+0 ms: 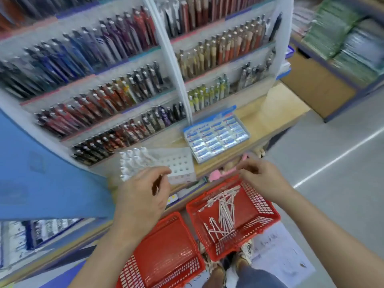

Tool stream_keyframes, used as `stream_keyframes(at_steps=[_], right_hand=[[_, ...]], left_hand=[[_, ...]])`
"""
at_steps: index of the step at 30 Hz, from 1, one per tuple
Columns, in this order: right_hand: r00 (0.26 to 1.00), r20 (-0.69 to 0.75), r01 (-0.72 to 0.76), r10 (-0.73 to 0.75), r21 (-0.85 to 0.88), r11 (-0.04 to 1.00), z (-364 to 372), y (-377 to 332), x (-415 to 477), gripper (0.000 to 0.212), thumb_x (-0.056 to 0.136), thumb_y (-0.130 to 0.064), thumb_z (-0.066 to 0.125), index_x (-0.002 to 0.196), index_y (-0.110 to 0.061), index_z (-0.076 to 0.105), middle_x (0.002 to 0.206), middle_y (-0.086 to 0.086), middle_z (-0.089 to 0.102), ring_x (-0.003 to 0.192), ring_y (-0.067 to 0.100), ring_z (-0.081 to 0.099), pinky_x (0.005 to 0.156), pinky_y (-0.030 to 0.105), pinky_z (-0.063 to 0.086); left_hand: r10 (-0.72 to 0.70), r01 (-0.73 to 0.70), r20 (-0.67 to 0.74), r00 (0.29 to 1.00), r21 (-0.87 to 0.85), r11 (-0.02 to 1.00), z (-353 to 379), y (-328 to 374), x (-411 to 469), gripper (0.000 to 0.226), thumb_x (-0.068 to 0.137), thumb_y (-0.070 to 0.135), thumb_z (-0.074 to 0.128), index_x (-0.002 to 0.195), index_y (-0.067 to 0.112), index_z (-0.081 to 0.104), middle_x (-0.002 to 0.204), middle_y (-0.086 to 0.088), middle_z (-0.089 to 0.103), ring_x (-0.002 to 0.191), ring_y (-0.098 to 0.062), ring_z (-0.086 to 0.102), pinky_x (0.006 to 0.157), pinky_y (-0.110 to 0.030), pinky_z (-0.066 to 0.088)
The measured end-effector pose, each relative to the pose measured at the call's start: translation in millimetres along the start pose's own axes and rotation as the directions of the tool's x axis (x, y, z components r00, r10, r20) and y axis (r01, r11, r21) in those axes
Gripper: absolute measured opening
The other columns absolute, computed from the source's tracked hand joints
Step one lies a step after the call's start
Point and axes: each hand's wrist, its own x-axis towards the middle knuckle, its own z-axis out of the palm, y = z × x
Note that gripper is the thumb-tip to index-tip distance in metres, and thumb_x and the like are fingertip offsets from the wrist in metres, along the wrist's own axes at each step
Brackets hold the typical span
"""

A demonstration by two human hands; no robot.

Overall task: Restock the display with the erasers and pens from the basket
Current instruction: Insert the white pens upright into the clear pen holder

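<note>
Fingers of your left hand [143, 196] and right hand [259, 179] are curled; blur hides any hold. White pens [224, 208] lie in the red basket [267, 206] at the right hand's 6 o'clock; erasers [216, 136] sit on the bench [270, 114] at 12.

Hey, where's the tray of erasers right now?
In the head view, the tray of erasers lies right of centre on the wooden ledge, below the pen racks and right of the white holed stand.

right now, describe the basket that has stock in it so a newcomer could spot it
In front of the tall pen display, two red baskets sit low by the person's shoes. Take the right-hand basket, under the right hand. Unlike the bare left-hand basket, it holds a scatter of white pens.
</note>
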Motion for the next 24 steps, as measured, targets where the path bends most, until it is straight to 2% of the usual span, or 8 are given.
stream_keyframes(at_steps=[4, 7, 10, 14, 16, 18, 21, 24], right_hand=[[0.981, 0.054, -0.183, 0.187, -0.078, 0.98, -8.0, 62.0, -11.9, 0.014, 0.088, -0.015, 0.059, 0.095, -0.018, 0.07, 0.083, -0.001, 0.068, 0.075, 0.013, 0.06, 0.058, 0.011, 0.039], [0.956, 0.079, -0.276, 0.282, -0.073, 0.958, 5.6, 114.1, -19.1, 0.013, 0.088, -0.013, 0.06, 0.095, -0.016, 0.07, 0.074, -0.009, 0.061, 0.068, 0.005, 0.054, 0.056, 0.007, 0.037], [0.927, 0.097, -0.361, 0.363, -0.032, 0.932, 34.3, 176.0, -17.7, 0.016, 0.086, -0.01, 0.059, 0.095, -0.016, 0.07, 0.079, -0.006, 0.064, 0.079, 0.014, 0.061, 0.068, 0.02, 0.043], [0.913, 0.12, -0.384, 0.391, -0.076, 0.92, 89.0, 265.8, 8.2, 0.011, 0.086, -0.013, 0.058, 0.085, -0.022, 0.065, 0.072, -0.009, 0.06, 0.065, 0.008, 0.055, 0.056, 0.006, 0.037], [0.915, 0.111, -0.379, 0.387, -0.087, 0.921, 123.0, 314.0, 30.6, 0.011, 0.085, -0.012, 0.057, 0.087, -0.017, 0.067, 0.079, 0.0, 0.067, 0.076, 0.021, 0.063, 0.068, 0.021, 0.048], [0.92, 0.105, -0.365, 0.377, -0.114, 0.924, 169.3, 371.1, 60.1, 0.014, 0.084, -0.011, 0.056, 0.092, -0.008, 0.068, 0.088, 0.01, 0.07, 0.087, 0.03, 0.064, 0.076, 0.034, 0.049], [0.935, 0.096, -0.328, 0.343, -0.14, 0.934, 240.7, 450.9, 104.6, 0.02, 0.082, -0.012, 0.059, 0.097, -0.003, 0.067, 0.097, 0.017, 0.069, 0.094, 0.033, 0.064, 0.081, 0.035, 0.048], [0.902, 0.044, -0.427, 0.431, -0.074, 0.901, 308.8, 512.7, 137.7, 0.033, 0.079, -0.011, 0.063, 0.111, -0.007, 0.062, 0.105, 0.018, 0.067, 0.102, 0.032, 0.062, 0.086, 0.033, 0.046]], left_hand=[[-0.002, 0.003, 0.203, 0.979, -0.003, 1.0, 53.6, -1.8, -27.3, 0.018, 0.078, 0.014, 0.061, 0.089, 0.023, 0.072, 0.084, 0.022, 0.062, 0.079, 0.007, 0.053, 0.074, 0.002, 0.033], [-0.06, 0.052, 0.382, 0.922, 0.032, 0.998, 107.6, -11.8, -49.5, 0.018, 0.082, 0.018, 0.059, 0.092, 0.027, 0.071, 0.088, 0.017, 0.068, 0.082, 0.002, 0.059, 0.076, -0.009, 0.039], [-0.139, 0.103, 0.497, 0.856, 0.101, 0.99, 177.5, -35.1, -69.0, 0.02, 0.083, 0.013, 0.061, 0.092, 0.028, 0.07, 0.089, 0.015, 0.068, 0.083, -0.004, 0.062, 0.076, -0.018, 0.04], [-0.293, 0.231, 0.59, 0.753, 0.18, 0.956, 292.0, -83.2, -93.3, 0.019, 0.085, 0.016, 0.056, 0.09, 0.029, 0.069, 0.087, 0.011, 0.071, 0.083, -0.009, 0.064, 0.076, -0.027, 0.046], [-0.369, 0.3, 0.611, 0.7, 0.217, 0.929, 357.2, -113.7, -104.7, 0.017, 0.086, 0.017, 0.055, 0.09, 0.027, 0.068, 0.086, 0.008, 0.071, 0.083, -0.014, 0.066, 0.075, -0.03, 0.048], [-0.427, 0.328, 0.62, 0.658, 0.275, 0.904, 435.0, -154.2, -119.4, 0.015, 0.087, 0.018, 0.056, 0.092, 0.024, 0.068, 0.09, 0.003, 0.072, 0.087, -0.019, 0.066, 0.078, -0.03, 0.049], [-0.468, 0.324, 0.64, 0.609, 0.338, 0.884, 541.6, -216.8, -143.9, 0.013, 0.084, 0.02, 0.058, 0.092, 0.021, 0.068, 0.093, 0.0, 0.072, 0.092, -0.022, 0.066, 0.08, -0.032, 0.05], [-0.495, 0.297, 0.678, 0.544, 0.396, 0.869, 629.2, -268.4, -166.8, 0.02, 0.082, 0.025, 0.059, 0.101, 0.022, 0.065, 0.097, -0.001, 0.072, 0.093, -0.024, 0.066, 0.08, -0.035, 0.051]])
